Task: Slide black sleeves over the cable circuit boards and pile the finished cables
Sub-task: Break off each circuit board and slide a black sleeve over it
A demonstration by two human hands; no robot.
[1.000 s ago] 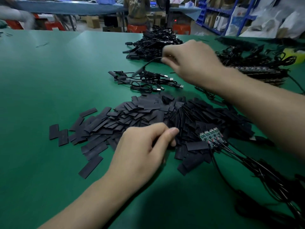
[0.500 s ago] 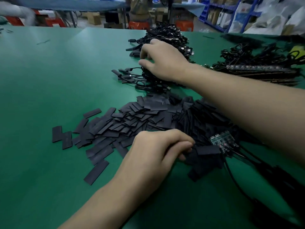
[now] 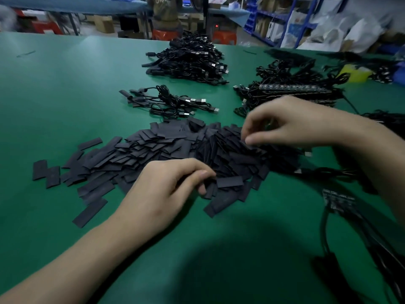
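A wide heap of flat black sleeves covers the middle of the green table. My left hand rests on the heap's near edge, thumb and fingers curled and pinching a sleeve. My right hand hovers over the heap's right side with loosely curled fingers; nothing shows between them. Green circuit boards on black cables lie at the right, blurred. A small pile of sleeved cables with USB plugs sits just beyond the heap.
A big mound of black cables stands at the back centre. A long cable bundle lies at the back right, with a yellow box behind it. Cables trail off the lower right. A person stands beyond the table.
My right hand has drawn back from the small cable pile to the right side of the sleeve heap. My left hand has stayed on the heap's near edge.
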